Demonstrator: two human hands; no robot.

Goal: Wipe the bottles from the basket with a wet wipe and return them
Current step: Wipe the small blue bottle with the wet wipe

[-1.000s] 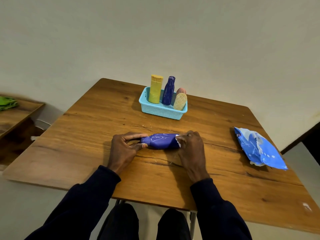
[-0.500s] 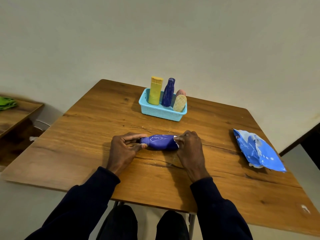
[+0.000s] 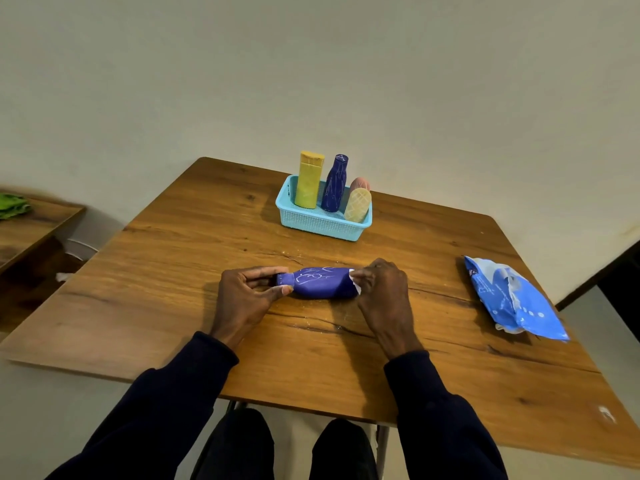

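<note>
Mid-wipe here. Got the blue bottle (image 3: 320, 284) flat on its side on the table (image 3: 173, 271), out of the basket (image 3: 322, 225) and well in front of it, neck pointing left. Pinching the neck end with the left hand (image 3: 242, 299) — thumb underneath, fingers curled over the top. Gripping the fat base end with the right hand (image 3: 382, 292), fingers curled round it and a scrap of white wet wipe (image 3: 355, 285) peeking out at the fingertips. Can't really make out the rest of the wipe, probably bunched under the palm.

To do this bit properly:
- Keep the left pinch firm to stop any rolling.
- Drag the wipe along the whole body from base to neck instead of scrubbing one end.
- Turn the bottle a little with the left fingers after each pass to catch the side lying on the wood.
- Don't skip the shoulder and cap.
- Go easy on the squeeze — looks like soft plastic.

Four more standing in the basket: yellow bottle (image 3: 309, 180), dark blue bottle (image 3: 334, 184), cream bottle (image 3: 357, 205), pink bottle (image 3: 360, 183) behind it. Spare wipes in the blue pack (image 3: 512, 299) off to the right.
</note>
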